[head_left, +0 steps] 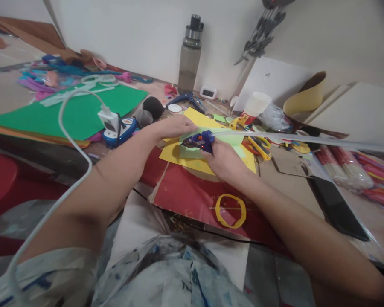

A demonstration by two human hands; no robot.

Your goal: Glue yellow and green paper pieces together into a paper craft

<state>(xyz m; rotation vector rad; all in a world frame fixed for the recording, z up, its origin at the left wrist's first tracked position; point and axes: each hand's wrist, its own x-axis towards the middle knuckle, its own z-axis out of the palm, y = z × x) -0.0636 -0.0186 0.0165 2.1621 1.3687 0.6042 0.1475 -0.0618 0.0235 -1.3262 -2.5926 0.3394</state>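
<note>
My right hand (225, 160) is closed round a blue hot glue gun (200, 140), whose nozzle points left over a sheet of pale green paper (187, 151). A long translucent glue stick (291, 136) juts out of the gun's back end to the right. My left hand (177, 127) is at the far left edge of the pale green paper, its fingers bent together on it; the fingertips are partly hidden. Beneath the green paper lies yellow paper (173, 157), on a red board (185, 192). A yellow paper ring (230, 226) lies nearer to me on that board.
Yellow-handled scissors (259, 147) and paper cups (257, 104) stand right of the work. A black phone-like slab (337, 209) lies farther right. Behind are a water bottle (190, 59) and small clock (208, 91). Green sheets (121, 100), a plugged-in adapter (109, 119) and white cable (86, 157) occupy the left.
</note>
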